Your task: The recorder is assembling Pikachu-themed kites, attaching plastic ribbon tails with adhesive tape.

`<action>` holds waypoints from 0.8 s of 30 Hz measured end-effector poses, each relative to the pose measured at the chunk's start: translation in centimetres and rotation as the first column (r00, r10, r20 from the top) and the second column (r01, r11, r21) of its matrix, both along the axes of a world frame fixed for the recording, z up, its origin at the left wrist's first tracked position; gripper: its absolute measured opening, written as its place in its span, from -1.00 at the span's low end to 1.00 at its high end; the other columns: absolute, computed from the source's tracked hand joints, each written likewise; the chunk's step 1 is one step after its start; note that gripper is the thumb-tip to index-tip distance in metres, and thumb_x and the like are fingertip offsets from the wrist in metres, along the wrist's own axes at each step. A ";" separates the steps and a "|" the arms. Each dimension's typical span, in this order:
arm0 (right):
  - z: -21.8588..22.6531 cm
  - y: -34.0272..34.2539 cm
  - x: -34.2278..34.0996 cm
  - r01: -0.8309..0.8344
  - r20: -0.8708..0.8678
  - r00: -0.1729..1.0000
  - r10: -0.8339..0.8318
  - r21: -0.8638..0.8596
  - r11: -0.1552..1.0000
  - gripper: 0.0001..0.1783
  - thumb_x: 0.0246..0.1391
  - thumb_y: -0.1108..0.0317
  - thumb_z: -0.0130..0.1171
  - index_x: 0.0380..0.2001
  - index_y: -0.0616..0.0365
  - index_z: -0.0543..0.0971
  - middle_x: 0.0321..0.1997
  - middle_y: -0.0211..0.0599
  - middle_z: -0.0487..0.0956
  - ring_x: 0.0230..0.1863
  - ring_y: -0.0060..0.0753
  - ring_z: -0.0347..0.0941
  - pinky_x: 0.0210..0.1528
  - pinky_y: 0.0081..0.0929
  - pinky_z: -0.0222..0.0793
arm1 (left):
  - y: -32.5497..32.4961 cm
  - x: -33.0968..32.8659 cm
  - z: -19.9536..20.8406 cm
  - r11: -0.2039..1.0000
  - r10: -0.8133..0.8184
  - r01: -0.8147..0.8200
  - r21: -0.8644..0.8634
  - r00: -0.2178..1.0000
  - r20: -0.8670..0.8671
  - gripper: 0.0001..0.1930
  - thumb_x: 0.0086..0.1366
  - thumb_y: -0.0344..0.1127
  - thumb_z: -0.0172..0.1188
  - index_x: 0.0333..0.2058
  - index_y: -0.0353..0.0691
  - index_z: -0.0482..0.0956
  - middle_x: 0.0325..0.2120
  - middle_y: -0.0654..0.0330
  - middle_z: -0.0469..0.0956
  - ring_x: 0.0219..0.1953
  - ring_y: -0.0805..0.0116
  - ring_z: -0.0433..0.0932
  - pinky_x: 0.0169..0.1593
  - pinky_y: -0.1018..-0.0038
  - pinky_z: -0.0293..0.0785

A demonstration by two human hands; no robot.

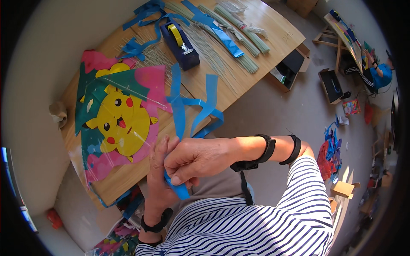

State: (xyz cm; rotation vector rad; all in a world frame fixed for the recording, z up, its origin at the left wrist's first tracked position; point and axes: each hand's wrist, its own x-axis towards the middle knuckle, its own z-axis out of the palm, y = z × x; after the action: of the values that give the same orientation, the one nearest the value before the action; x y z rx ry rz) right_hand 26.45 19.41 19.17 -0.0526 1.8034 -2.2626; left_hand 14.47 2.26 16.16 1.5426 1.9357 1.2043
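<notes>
My right hand (194, 160) is closed in a pinch on a blue plastic ribbon (180, 190), whose short folded end sticks out below the fingers. Pressed against it is my left hand (159, 177), fingers mostly straight and held together, with the ribbon caught between the two hands. My right hand partly covers the left fingers. From the hands, blue strips (209, 104) run up over the table's edge in loose loops. Left of the hands lies a flat pink, green and yellow kite sail (121, 117) printed with a yellow cartoon character.
A dark blue tape dispenser (181, 47) stands on the wooden table (273, 32). Thin sticks (153, 55) and bundled rods (247, 36) lie around it, with more blue ribbon (145, 13). Open boxes (331, 85) sit on the floor. Another person (380, 74) is at a table far right.
</notes>
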 end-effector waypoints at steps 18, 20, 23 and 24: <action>-15.4 29.7 5.0 0.558 -0.064 -0.017 -0.998 0.827 -0.062 -0.54 -0.21 0.13 0.56 -0.47 0.31 0.59 -0.46 -0.17 0.62 -0.52 -0.36 0.56 -0.45 -0.42 0.47 | -6.7 -0.8 -2.3 0.928 0.363 -0.193 -0.318 0.648 0.669 -0.85 0.34 -0.46 0.14 -0.19 -0.44 0.55 -0.55 0.19 0.50 -0.56 0.48 0.43 -0.36 0.51 0.42; -17.0 31.1 5.0 0.488 -0.107 -0.025 -0.994 0.866 -0.106 -0.58 -0.23 0.16 0.57 -0.55 0.28 0.59 -0.51 -0.14 0.62 -0.53 -0.32 0.56 -0.43 -0.36 0.47 | -6.5 -0.9 -2.7 0.930 0.359 -0.178 -0.323 0.635 0.684 -0.85 0.33 -0.47 0.18 -0.19 -0.43 0.57 -0.53 0.22 0.50 -0.53 0.47 0.45 -0.39 0.55 0.38; -19.5 33.0 5.2 0.368 -0.198 -0.024 -0.980 0.910 -0.193 -0.61 -0.24 0.19 0.58 -0.62 0.25 0.59 -0.57 -0.12 0.61 -0.54 -0.27 0.56 -0.41 -0.29 0.46 | -6.2 -1.0 -2.8 0.927 0.359 -0.160 -0.338 0.630 0.688 -0.86 0.31 -0.48 0.18 -0.20 -0.43 0.57 -0.52 0.21 0.50 -0.52 0.47 0.46 -0.39 0.54 0.38; -19.8 33.3 5.2 0.366 -0.203 -0.016 -0.979 0.910 -0.195 -0.61 -0.24 0.19 0.58 -0.63 0.24 0.59 -0.58 -0.12 0.61 -0.54 -0.26 0.56 -0.41 -0.27 0.45 | -6.2 -0.9 -2.8 0.924 0.367 -0.166 -0.344 0.633 0.682 -0.85 0.31 -0.47 0.18 -0.20 -0.43 0.57 -0.52 0.21 0.50 -0.52 0.47 0.46 -0.39 0.54 0.38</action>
State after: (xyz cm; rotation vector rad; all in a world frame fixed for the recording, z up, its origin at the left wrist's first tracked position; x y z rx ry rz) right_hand 31.60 52.72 -0.60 2.5256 2.3627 -0.7974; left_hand 13.52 -3.90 13.36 0.4751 1.6658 1.3503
